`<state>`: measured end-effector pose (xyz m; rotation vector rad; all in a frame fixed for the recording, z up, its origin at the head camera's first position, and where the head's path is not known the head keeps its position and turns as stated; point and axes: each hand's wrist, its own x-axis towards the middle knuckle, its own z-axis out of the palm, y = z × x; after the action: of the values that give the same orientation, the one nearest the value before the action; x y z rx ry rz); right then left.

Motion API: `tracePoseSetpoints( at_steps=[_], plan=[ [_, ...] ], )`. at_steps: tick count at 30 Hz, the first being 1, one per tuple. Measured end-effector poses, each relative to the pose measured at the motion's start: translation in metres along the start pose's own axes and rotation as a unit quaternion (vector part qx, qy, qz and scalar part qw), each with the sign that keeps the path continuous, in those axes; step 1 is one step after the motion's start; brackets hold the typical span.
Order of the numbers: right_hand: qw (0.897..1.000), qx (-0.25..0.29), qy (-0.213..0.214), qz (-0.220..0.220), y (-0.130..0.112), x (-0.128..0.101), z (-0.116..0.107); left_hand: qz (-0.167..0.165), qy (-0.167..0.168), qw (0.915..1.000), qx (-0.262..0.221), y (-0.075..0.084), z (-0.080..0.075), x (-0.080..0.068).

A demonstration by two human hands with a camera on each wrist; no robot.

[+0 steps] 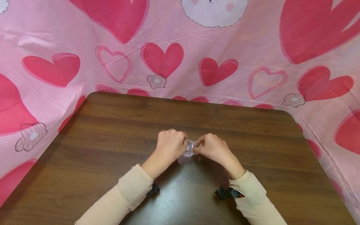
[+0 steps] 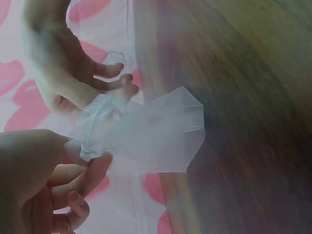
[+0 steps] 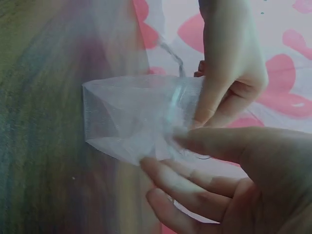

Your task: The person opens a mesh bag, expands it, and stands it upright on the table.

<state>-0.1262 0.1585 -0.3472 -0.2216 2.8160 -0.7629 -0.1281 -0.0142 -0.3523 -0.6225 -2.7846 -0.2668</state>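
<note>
head view: both hands meet mid-bench (image 1: 112,131)
left hand (image 1: 170,145): fingers curled, pinching pouch mouth
right hand (image 1: 212,147): pinching opposite side
pouch (image 1: 187,153): sheer, between hands, just above bench
step: likely working the mouth
next: needs even, gentle pull

Your head camera looks forward and down from above onto the counter (image 1: 112,150), with both hands mid-frame. Each wrist camera sits very close, facing its own fingers from the side. All three views share the sheer mesh pouch (image 1: 187,153) (image 2: 151,136) (image 3: 131,119).
</note>
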Motion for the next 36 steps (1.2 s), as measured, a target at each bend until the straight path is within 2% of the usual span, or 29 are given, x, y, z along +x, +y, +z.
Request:
tracePoseSetpoints(
  at_steps=[3, 8, 15, 23, 36],
  plan=[
    [1.000, 0.002, -0.003, -0.002, 0.000, -0.001, 0.001, 0.005, 0.005, 1.0000, -0.007, 0.000, 0.001, 0.000],
    [1.000, -0.025, 0.018, -0.001, 0.001, -0.002, 0.002, 0.005, 0.011, 0.9997, -0.021, -0.001, 0.001, -0.001],
    [0.999, -0.027, 0.039, 0.001, 0.003, -0.005, 0.000, -0.033, -0.040, 0.9966, -0.063, -0.012, 0.001, 0.001],
    [0.999, -0.002, 0.038, 0.006, 0.009, -0.005, 0.000, -0.065, -0.085, 0.9910, -0.081, -0.018, 0.001, 0.005],
    [0.994, 0.017, 0.104, -0.009, 0.013, -0.007, -0.001, -0.058, -0.080, 0.9865, -0.131, -0.014, 0.002, 0.006]
  ],
)
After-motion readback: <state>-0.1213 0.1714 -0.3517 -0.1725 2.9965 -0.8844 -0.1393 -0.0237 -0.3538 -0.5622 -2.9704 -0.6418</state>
